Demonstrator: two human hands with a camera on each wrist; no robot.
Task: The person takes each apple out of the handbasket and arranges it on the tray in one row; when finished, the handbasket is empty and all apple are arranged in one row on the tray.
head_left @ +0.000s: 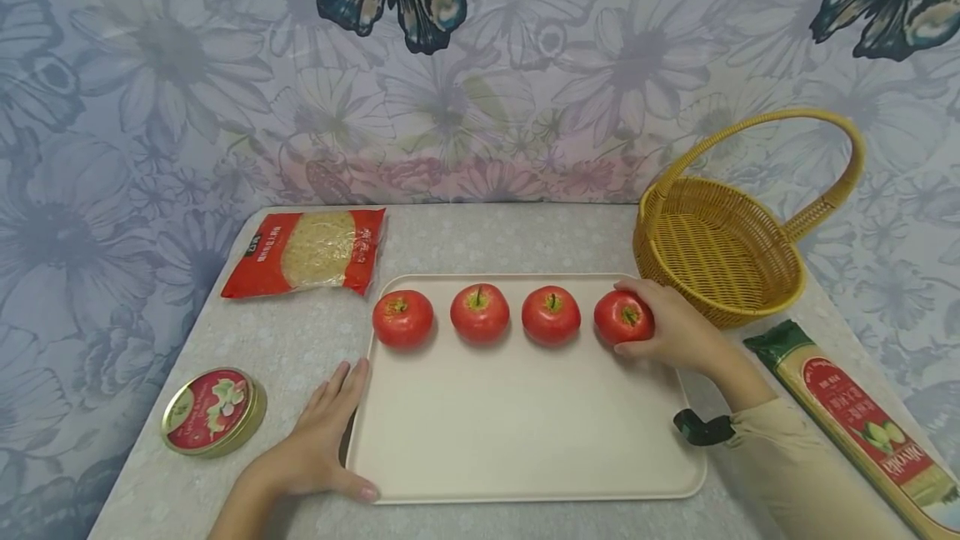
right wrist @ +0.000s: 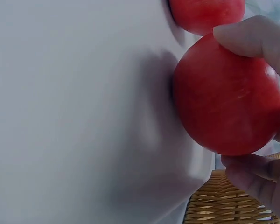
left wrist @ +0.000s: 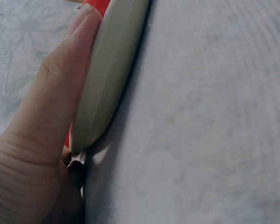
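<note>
Several red apples stand in a row along the far side of a cream tray [head_left: 517, 432]. With thumb and fingers curled round it, my right hand [head_left: 671, 327] grips the rightmost apple [right wrist: 228, 98] at the tray's far right corner. The apple beside it [head_left: 551, 316], another [head_left: 480, 313] and the leftmost one [head_left: 402, 319] sit apart from each other. My left hand [head_left: 322, 432] lies at the tray's near left corner, fingers fairly straight along the left edge. In the left wrist view its thumb [left wrist: 60, 84] rests against the tray's rim [left wrist: 109, 70].
A yellow wicker basket [head_left: 712, 248] with a tall handle stands behind the right hand. A green-topped long packet [head_left: 862, 415] lies at right. On the left are a red bag with a clear window [head_left: 307, 252] and a round tin [head_left: 213, 412]. A patterned cloth backs the table.
</note>
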